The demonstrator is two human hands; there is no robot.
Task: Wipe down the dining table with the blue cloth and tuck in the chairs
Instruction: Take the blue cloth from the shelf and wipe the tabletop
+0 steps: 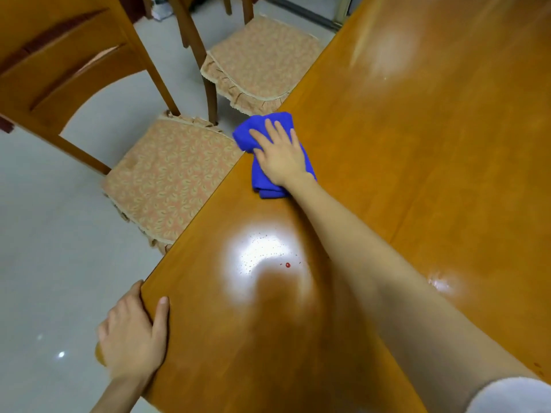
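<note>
Right hand lies flat on the blue cloth, fingers straight and spread, pressing it to the dining table at the left edge. One corner of the cloth overhangs that edge.

Left hand grips the near table edge, thumb on top, fingers curled under.

Cloth is bunched into a folded wad. I judge it soft, light and limp, so it should slide easily on the glossy top. A flat palm over its middle suits it better than a pinch, which would let the folds trail.

A red speck and fine crumbs sit in the glare patch, not yet wiped.

Near chair and far chair both stand pulled out, cushioned seats mostly exposed. I judge them stiff and heavy, best taken by the backrest.
</note>
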